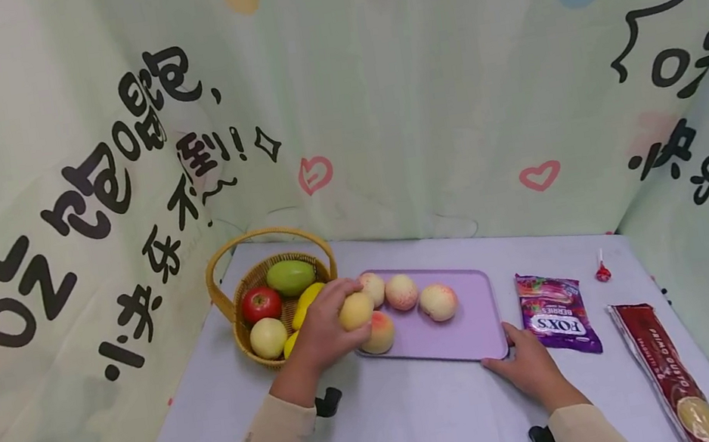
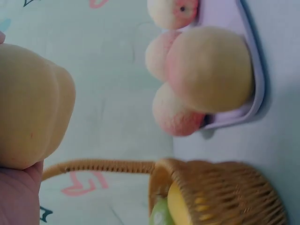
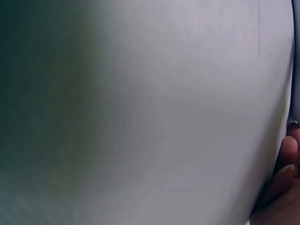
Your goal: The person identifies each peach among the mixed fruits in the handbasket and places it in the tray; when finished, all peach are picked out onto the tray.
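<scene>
In the head view my left hand [image 1: 324,329] holds a pale yellow peach [image 1: 356,311] over the left end of a lilac tray [image 1: 474,333]. The left wrist view shows this peach [image 2: 33,108] close up, raised above the surface. Several pink-and-cream peaches [image 1: 438,302] lie on the tray, mostly at its left side. My right hand [image 1: 535,368] grips the tray's front right corner, thumb on the front edge and fingers along the side. Only some fingers [image 3: 289,147] of that hand show in the right wrist view, beside a blurred pale surface.
Left of the tray stands a wicker basket [image 1: 221,302] with a red apple [image 1: 262,305], a green mango [image 1: 290,278], and yellow fruit. To the right lie a purple FOX'S berries bag [image 1: 555,313], a red lollipop [image 1: 603,271] and a red spaghetti pack [image 1: 668,373]. Printed curtains [image 1: 409,129] enclose the table.
</scene>
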`<state>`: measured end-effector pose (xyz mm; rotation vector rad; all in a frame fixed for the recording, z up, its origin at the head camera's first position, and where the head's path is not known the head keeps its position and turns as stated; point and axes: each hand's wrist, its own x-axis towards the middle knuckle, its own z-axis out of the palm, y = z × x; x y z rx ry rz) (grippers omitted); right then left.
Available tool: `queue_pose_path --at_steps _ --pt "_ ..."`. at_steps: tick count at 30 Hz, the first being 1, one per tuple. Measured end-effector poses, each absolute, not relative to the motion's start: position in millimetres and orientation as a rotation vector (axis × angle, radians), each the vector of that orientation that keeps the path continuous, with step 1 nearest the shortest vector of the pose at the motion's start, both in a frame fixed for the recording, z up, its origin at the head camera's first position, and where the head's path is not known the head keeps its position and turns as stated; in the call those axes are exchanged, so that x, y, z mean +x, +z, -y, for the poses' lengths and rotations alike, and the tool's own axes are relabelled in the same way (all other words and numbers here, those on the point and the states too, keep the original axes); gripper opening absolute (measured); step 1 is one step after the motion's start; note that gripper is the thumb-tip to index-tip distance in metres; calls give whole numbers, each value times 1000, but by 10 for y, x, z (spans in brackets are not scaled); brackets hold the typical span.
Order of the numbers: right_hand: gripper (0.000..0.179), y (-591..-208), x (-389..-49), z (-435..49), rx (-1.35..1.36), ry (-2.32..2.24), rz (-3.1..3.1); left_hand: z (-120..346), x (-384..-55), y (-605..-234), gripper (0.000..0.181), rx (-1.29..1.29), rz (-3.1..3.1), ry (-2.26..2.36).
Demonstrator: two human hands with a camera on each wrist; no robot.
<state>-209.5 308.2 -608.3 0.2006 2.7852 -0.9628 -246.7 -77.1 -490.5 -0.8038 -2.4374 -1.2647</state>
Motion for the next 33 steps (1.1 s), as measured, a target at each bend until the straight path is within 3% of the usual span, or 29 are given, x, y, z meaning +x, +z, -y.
queue_pose_path --at_steps 33 --pt "105 -6072 -2098 -3082 181 -948 -2801 136 -2527 -5128 56 -1089 2565 -1047"
